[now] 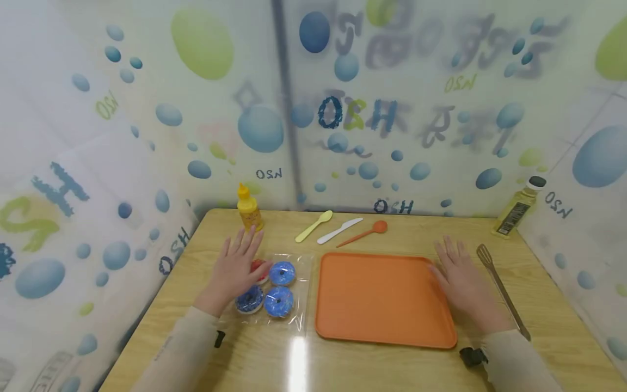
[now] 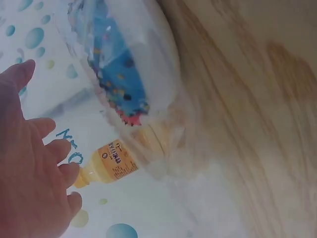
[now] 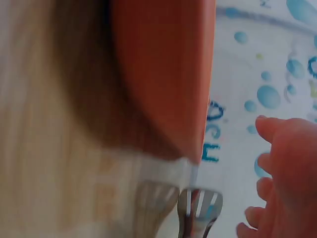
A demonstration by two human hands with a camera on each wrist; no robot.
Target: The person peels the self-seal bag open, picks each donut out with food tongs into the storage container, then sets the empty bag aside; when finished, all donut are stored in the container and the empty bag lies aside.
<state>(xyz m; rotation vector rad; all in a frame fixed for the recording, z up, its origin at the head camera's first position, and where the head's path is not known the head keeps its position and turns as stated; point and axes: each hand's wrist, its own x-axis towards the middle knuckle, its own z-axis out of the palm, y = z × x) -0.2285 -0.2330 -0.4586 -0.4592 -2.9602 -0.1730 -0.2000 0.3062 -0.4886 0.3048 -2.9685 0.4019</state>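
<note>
My left hand (image 1: 237, 268) has its fingers spread over the left part of a clear plastic pack of doughnuts (image 1: 279, 301) with blue and red icing; it partly hides the red one. In the left wrist view, the fingers (image 2: 59, 148) hold nothing, and a yellow squeeze bottle (image 2: 113, 161) shows beyond them. Fingers extended, my right hand (image 1: 462, 283) is at the right edge of an orange tray (image 1: 382, 299). The right wrist view shows that hand (image 3: 292, 168) holding nothing, apart from the tray's side (image 3: 168, 74).
Behind the pack and tray lie a yellow spoon (image 1: 314, 226), a white knife (image 1: 340, 231) and an orange spoon (image 1: 364, 233). A slotted turner (image 1: 503, 291) lies right of my right hand. An oil bottle (image 1: 518, 209) stands at the back right corner, near the patterned wall.
</note>
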